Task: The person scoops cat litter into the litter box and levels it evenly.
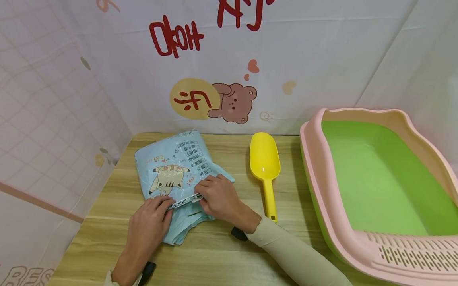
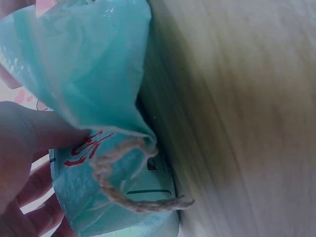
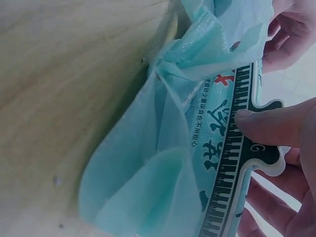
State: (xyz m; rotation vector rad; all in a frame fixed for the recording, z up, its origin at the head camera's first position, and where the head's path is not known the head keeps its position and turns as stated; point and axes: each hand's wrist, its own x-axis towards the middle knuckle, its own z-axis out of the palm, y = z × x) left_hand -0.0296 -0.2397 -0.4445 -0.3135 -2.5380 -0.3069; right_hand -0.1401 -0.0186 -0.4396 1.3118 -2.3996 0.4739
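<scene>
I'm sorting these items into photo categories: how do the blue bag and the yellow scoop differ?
The blue bag is soft and creased, while the yellow scoop looks smooth and stiff. The bag carries printed writing and a cartoon animal; the scoop looks plain. The left hand and right hand work at the bag, while neither holds the scoop. Both things lie on the wooden table.

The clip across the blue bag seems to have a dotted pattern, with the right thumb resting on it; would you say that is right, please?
Not quite: the right wrist view shows a piano-key pattern, not dots, along the clip. It does lie across the blue bag, with the right thumb on it.
</scene>
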